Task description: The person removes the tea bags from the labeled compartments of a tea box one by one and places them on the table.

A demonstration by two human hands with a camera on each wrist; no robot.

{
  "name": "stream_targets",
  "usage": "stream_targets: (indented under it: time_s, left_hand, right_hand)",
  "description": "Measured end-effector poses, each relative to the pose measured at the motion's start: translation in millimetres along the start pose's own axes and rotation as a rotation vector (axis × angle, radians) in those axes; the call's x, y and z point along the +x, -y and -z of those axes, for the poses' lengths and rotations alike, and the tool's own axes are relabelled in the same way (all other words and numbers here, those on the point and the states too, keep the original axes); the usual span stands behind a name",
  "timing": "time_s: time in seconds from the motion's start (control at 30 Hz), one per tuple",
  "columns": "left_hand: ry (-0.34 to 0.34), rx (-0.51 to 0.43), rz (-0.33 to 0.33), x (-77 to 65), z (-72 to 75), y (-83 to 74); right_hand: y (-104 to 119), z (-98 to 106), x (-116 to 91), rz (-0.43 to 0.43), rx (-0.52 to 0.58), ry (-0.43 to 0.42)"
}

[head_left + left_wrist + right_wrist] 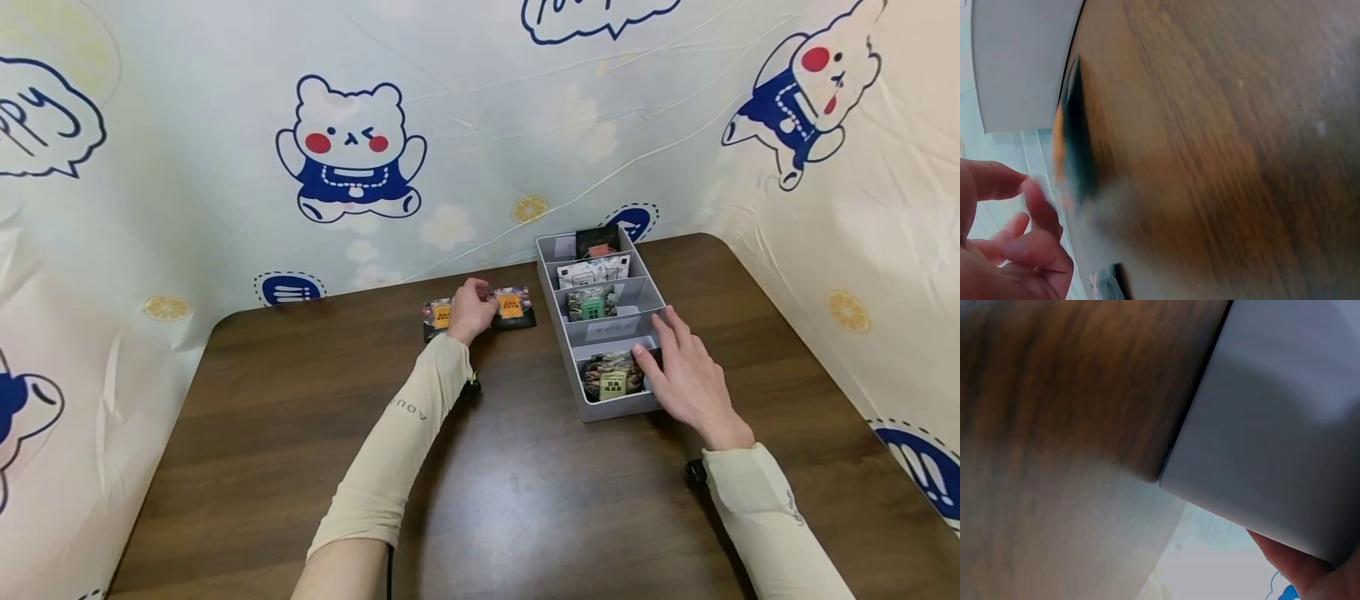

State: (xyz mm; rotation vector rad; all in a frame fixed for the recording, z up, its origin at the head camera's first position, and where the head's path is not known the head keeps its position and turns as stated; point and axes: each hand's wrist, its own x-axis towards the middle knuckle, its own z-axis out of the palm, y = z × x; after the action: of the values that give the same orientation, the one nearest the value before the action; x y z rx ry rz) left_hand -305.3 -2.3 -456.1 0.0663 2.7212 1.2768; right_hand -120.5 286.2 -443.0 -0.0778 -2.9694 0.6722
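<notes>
Left hand (471, 310) at the nine-o'clock edge of an orange-labelled packet (512, 307), itself at nine o'clock from a grey tray (617, 408); whether it pinches cannot be told; right hand (688, 379) rests, fingers apart, on the tray's four-o'clock rim; the packet looks light, slick, flexible, best taken by an edge.

So the table (300, 433) is a dark brown wood-grain one with rounded far corners, kinda shiny, with a pale glare patch on the near side of both hands. Two dark packets with orange labels are on it: the left packet (437, 314) is just left of the left hand (472, 310) and partly covered by it, the right packet (513, 307) is right at its fingertips. Then there's a long grey divided box (619, 408), between that packet and the right hand (690, 379), which overlaps its right edge.
</notes>
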Motion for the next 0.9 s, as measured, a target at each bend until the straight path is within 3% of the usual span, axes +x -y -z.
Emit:
stream_targets:
  time_s: [0.2, 0.57, 0.9]
  left_hand:
    - [-0.024, 0.052, -0.016, -1.2, 1.1, -0.2]
    - [-0.012, 0.009, -0.054, -2.5, 3.3, -4.9]
    - [-0.073, -0.062, -0.14, -8.7, 2.6, -24.8]
  right_hand:
    - [0, 0, 0, 0.001, 0.001, -0.003]
    - [1, 0, -1, 0.0, 0.0, 0.002]
    - [1, 1, -1, -0.001, 0.0, 0.001]
